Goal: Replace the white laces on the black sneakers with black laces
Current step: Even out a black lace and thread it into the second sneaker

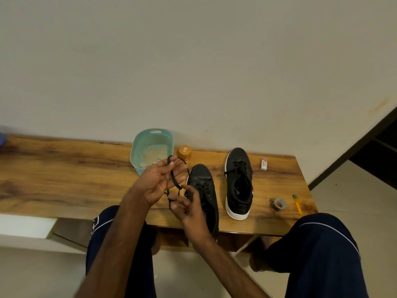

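Fingers first: the right hand (188, 208) pinches the black lace (174, 179) between thumb and forefinger, and its other fingers curl around a lower strand. The left hand (158, 181) is palm up with fingers spread and only lightly bent. The lace loops over those fingers, and we see no pinch on that side. Both hands are above the front of the wooden table (64, 168).

The lace runs from the hands down towards the near sneaker (203, 183), just right of the hands. This shoe is black with its toe pointing away, and black lacing crosses its eyelets. The right wrist covers its heel.

The second sneaker (238, 181) stands apart to the right. It is black with a white sole and also has black laces.

Behind the left hand, a teal perforated basket (150, 145) stands against the wall. A small orange-lidded jar (184, 152) is just beside it.

Towards the right end of the table we note a white eraser (264, 164), a roll of grey tape (278, 204) and a yellow pen (297, 204).
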Demonstrator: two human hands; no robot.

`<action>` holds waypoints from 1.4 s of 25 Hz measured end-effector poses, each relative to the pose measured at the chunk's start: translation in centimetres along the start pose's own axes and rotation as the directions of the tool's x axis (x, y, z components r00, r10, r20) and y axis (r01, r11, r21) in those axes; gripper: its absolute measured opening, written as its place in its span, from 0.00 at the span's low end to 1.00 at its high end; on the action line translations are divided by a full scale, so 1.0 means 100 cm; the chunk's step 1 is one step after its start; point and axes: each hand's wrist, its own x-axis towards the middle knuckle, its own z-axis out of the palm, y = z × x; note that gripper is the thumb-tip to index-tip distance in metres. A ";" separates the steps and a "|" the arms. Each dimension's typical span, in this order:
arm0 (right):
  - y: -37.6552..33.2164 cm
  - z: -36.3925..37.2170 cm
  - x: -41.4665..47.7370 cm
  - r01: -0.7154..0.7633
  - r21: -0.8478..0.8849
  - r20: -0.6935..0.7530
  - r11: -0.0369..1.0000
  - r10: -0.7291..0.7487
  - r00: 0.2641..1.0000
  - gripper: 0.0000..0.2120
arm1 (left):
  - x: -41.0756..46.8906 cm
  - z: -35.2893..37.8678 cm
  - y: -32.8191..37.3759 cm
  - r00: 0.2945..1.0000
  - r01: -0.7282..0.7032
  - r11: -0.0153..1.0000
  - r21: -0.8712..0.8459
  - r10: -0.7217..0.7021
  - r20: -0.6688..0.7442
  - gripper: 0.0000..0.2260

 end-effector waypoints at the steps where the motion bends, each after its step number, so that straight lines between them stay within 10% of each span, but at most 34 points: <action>1: 0.000 0.003 -0.003 0.025 -0.044 0.025 0.999 -0.024 0.999 0.26 | 0.000 0.001 0.000 1.000 0.016 1.000 -0.012 -0.016 -0.002 0.10; 9: 0.008 -0.007 -0.006 0.043 -0.381 -0.069 0.923 -0.075 0.995 0.07 | 0.012 -0.014 0.006 0.942 -0.223 0.960 -0.169 0.168 -0.290 0.09; 13: -0.012 -0.032 0.000 0.125 -0.475 -0.159 0.871 -0.225 0.961 0.09 | 0.017 -0.033 0.000 0.786 -0.261 0.906 0.333 0.400 -0.472 0.06; 16: -0.029 -0.047 0.004 0.171 -0.317 -0.298 0.933 -0.269 0.916 0.09 | 0.018 -0.041 -0.011 0.778 -0.056 0.478 0.877 0.571 -0.262 0.09; 19: -0.035 -0.058 0.009 0.190 -0.164 -0.389 0.968 -0.240 0.889 0.08 | 0.014 -0.031 -0.020 0.809 0.104 0.102 0.989 0.570 -0.144 0.16; 21: -0.036 -0.060 0.009 0.219 -0.237 -0.348 0.946 -0.294 0.890 0.08 | 0.013 -0.022 -0.026 0.808 0.023 0.023 0.999 0.589 -0.032 0.19; 26: -0.025 -0.048 0.007 0.302 -0.434 -0.145 0.849 -0.396 0.907 0.06 | 0.009 0.010 -0.045 0.998 -0.062 0.628 0.776 0.016 0.066 0.20; 30: -0.019 -0.038 0.005 0.348 -0.496 -0.052 0.796 -0.427 0.903 0.06 | 0.013 0.015 -0.054 0.986 -0.092 0.695 0.713 -0.035 0.161 0.17; 35: -0.017 -0.055 0.012 0.203 -0.680 -0.095 0.705 -0.359 0.928 0.04 | 0.021 0.005 -0.050 0.953 -0.283 0.680 0.676 0.281 0.115 0.09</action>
